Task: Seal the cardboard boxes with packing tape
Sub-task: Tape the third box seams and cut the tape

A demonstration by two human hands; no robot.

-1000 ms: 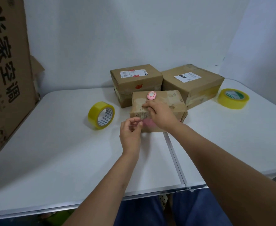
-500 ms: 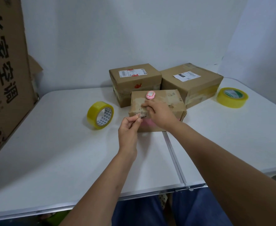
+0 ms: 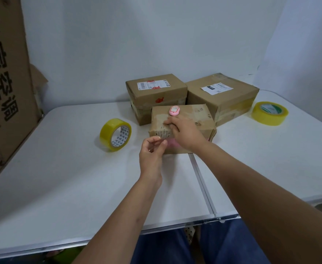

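A small worn cardboard box [image 3: 200, 116] stands at the table's middle, with a pink oval cutter [image 3: 174, 110] lying on its top. My right hand [image 3: 185, 133] presses down on the box's near left top edge and holds it in place. My left hand [image 3: 152, 151] is just in front of the box's near left corner. Its thumb and fingers pinch a thin shiny strip [image 3: 164, 137] that looks like clear tape and reaches to the box's front face. A yellow tape roll [image 3: 107, 137] stands on edge to the left of the box.
Two bigger labelled cardboard boxes [image 3: 156, 88] [image 3: 223, 100] stand right behind the small one, against the wall. A second yellow tape roll [image 3: 269, 116] lies flat at the far right. A tall printed cardboard sheet [image 3: 4, 92] leans at the left. The white table [image 3: 61, 178] has a seam [image 3: 204, 187] down its middle.
My left hand has risen from in front of the box to its near left corner, still pinching the strip. My right hand stays on the box top.
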